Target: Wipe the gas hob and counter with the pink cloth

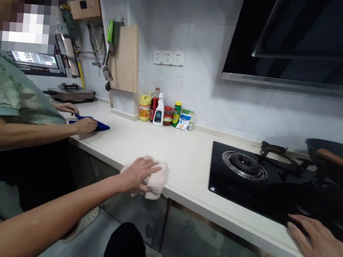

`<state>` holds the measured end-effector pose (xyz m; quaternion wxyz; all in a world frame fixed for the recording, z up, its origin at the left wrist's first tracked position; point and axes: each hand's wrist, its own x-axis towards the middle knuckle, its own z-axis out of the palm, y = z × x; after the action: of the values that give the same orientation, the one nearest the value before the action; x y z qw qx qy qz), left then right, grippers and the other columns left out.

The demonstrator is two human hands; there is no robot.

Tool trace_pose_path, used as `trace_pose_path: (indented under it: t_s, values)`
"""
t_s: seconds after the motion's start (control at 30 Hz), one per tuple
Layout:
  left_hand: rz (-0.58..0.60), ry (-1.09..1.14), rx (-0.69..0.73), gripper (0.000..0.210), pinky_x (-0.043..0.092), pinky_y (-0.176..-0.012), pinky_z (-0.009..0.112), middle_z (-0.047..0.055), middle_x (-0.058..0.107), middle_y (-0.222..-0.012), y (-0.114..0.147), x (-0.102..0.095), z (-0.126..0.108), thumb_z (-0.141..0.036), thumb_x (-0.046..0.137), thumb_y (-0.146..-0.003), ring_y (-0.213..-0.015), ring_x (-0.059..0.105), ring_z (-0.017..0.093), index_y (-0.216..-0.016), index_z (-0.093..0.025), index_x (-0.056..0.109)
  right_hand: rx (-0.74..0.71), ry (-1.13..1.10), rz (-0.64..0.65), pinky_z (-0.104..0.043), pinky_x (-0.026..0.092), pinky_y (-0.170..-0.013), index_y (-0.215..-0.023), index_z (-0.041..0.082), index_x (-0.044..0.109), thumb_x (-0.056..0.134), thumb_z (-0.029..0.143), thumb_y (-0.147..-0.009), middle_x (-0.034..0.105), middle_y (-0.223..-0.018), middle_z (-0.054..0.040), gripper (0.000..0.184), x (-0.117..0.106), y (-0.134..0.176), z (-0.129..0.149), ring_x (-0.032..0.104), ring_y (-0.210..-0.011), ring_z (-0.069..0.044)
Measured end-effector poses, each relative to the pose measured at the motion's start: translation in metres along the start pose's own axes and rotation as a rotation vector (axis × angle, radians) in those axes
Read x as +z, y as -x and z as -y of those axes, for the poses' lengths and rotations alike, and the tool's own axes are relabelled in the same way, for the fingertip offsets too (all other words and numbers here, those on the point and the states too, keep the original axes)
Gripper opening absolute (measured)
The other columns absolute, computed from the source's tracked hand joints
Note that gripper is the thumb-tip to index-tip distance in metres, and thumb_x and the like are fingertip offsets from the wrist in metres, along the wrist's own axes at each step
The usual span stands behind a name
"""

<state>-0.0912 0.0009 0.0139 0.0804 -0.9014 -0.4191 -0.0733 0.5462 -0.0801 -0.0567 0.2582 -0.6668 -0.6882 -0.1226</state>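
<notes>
My left hand (138,174) holds a pale pink cloth (157,179) against the front edge of the white countertop (187,153). Part of the cloth hangs over the edge, and my fingers hide some of it. At the lower right, my right hand (319,243) rests with its fingers stretched out at the counter's front edge, its fingertips beside the black gas hob (273,192). Nothing shows in that hand.
A co-worker (37,98) at the left has both hands on a blue cloth (100,126). Against the wall stand a white spray bottle (158,113), a yellow jug (145,107) and several other containers. A wok (330,151) sits on the hob under the range hood (299,47).
</notes>
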Motion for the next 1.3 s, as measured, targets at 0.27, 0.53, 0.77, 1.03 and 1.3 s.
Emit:
trace_pose_path:
  t_s: [0.27, 0.53, 0.77, 1.03, 1.3]
  values:
    - [0.096, -0.207, -0.275, 0.098, 0.034, -0.108, 0.052, 0.018, 0.047, -0.149, 0.031, -0.014, 0.038, -0.041, 0.086, -0.065, -0.135, 0.041, 0.041, -0.152, -0.03, 0.043, 0.016, -0.017, 0.018, -0.051, 0.049, -0.095, -0.11, 0.022, 0.071, 0.042, 0.065, -0.089, 0.069, -0.118, -0.0128, 0.056, -0.003, 0.001, 0.004, 0.064, -0.112, -0.034]
    - [0.016, -0.186, -0.131, 0.097, 0.033, -0.107, 0.054, 0.016, 0.047, -0.148, -0.006, 0.0, -0.029, -0.047, 0.088, -0.064, -0.132, 0.04, 0.043, -0.149, -0.028, 0.046, -0.007, 0.041, -0.013, -0.051, 0.046, -0.095, -0.114, 0.022, 0.067, 0.038, 0.063, -0.092, 0.067, -0.122, -0.0129, 0.055, -0.008, 0.001, 0.017, 0.061, -0.115, -0.035]
    - [-0.053, -0.175, 0.096, 0.092, 0.04, -0.092, 0.053, 0.017, 0.055, -0.135, -0.067, 0.013, -0.144, -0.05, 0.083, -0.07, -0.115, 0.051, 0.04, -0.149, -0.029, 0.041, 0.027, 0.001, -0.032, -0.05, 0.043, -0.1, -0.114, 0.022, 0.067, 0.039, 0.057, -0.093, 0.066, -0.121, -0.0107, 0.049, -0.014, 0.001, 0.031, 0.06, -0.115, -0.031]
    - [-0.198, -0.142, 0.405, 0.087, 0.038, -0.098, 0.052, 0.015, 0.059, -0.124, -0.137, 0.014, -0.265, -0.048, 0.078, -0.078, -0.107, 0.053, 0.032, -0.148, -0.018, 0.038, 0.104, -0.266, -0.228, -0.047, 0.048, -0.096, -0.107, 0.026, 0.067, 0.047, 0.056, -0.093, 0.063, -0.12, -0.0089, 0.039, -0.026, 0.004, 0.041, 0.058, -0.116, -0.029]
    - [-0.28, -0.029, 0.407, 0.046, 0.038, -0.094, 0.053, 0.015, 0.063, -0.112, -0.2, 0.037, -0.367, -0.037, 0.057, -0.093, -0.104, 0.055, 0.032, -0.134, -0.015, 0.056, 0.038, -0.416, -0.196, -0.042, 0.048, -0.1, -0.127, 0.028, 0.058, 0.048, 0.049, -0.097, 0.059, -0.129, -0.0086, 0.037, -0.062, 0.044, 0.094, 0.058, -0.118, -0.025]
